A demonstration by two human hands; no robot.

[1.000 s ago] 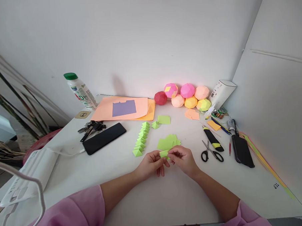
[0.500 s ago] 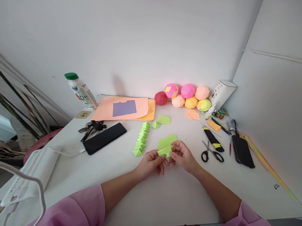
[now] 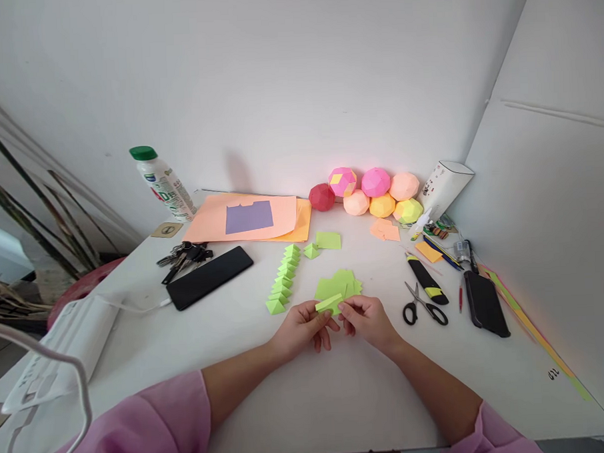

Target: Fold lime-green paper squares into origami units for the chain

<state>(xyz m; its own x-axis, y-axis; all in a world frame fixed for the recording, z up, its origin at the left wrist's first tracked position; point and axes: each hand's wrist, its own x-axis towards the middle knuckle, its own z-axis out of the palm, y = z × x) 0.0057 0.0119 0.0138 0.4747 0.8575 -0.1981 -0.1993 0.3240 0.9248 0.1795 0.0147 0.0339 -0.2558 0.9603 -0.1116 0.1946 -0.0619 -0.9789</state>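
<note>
Holding a folded green paper (image 3: 329, 305) at my twelve o'clock, I pinch one end with my left hand (image 3: 299, 332), the other with my right hand (image 3: 369, 321), seemingly to steady its crease; green sheets (image 3: 331, 288) lie just beyond, apparently for easy reach.

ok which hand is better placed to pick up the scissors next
Probably the right hand: the scissors lie on its side, nearer to it than to the left hand. Both hands hold the folded green paper, so the right would need to let go first.
</note>
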